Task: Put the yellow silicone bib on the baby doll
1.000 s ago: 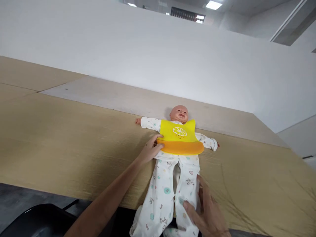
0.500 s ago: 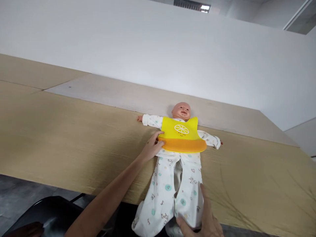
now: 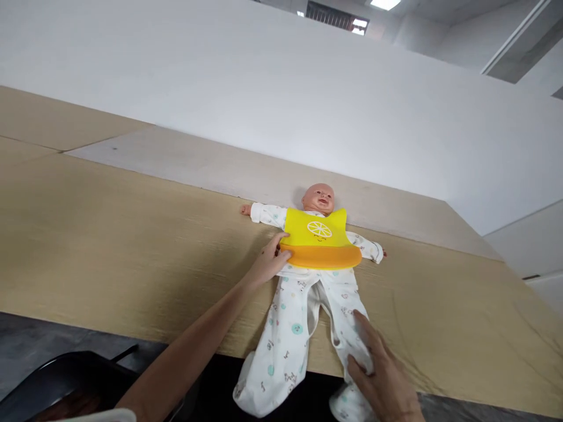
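Observation:
A baby doll point(image 3: 317, 198) lies on its back on the table, arms spread to both sides. It wears a white printed top and trousers point(image 3: 285, 328), whose legs hang past the table's near edge. Over its chest lies a yellow bib point(image 3: 299, 225) with a white citrus-slice print and an orange pocket along the bottom. My left hand point(image 3: 269, 259) pinches the bib's left edge near the pocket. Lower down, my right hand point(image 3: 382, 366) is closed around the doll's leg on the right, thumb on the inner side and fingers on the outer side.
The wood-coloured table point(image 3: 132, 234) runs up to a white partition point(image 3: 264, 88) behind the doll. At the lower left, a black chair point(image 3: 65, 381) stands below the table edge. Part of a white object point(image 3: 105, 416) shows at the bottom border.
My right hand has swung the doll's leg outward to the right, so the gap between the legs is wider. My left hand stays at the bib's edge. The view has shifted slightly.

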Available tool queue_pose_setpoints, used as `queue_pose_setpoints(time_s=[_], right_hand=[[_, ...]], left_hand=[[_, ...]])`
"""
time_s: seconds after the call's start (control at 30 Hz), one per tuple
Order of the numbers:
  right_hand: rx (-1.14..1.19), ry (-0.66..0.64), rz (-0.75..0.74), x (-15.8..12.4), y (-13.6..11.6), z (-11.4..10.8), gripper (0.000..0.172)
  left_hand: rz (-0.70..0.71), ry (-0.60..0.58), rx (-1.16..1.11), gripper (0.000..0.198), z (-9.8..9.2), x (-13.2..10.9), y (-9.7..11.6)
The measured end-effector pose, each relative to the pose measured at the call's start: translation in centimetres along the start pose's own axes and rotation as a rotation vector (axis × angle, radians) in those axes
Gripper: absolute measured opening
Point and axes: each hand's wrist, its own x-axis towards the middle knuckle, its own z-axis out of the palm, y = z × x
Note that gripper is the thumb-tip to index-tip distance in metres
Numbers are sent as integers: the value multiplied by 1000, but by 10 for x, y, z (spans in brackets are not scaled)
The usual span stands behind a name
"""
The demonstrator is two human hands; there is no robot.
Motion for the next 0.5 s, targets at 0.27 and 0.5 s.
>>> queue_pose_setpoints(time_s=[0.27, 0.5], right_hand=[[2, -145, -97, 17, 23, -16, 77], [200, -349, -27, 38, 38, -39, 68]], left_hand=[[-2, 1, -39, 52, -1, -2, 0], [-103, -60, -101, 64, -10, -10, 7]])
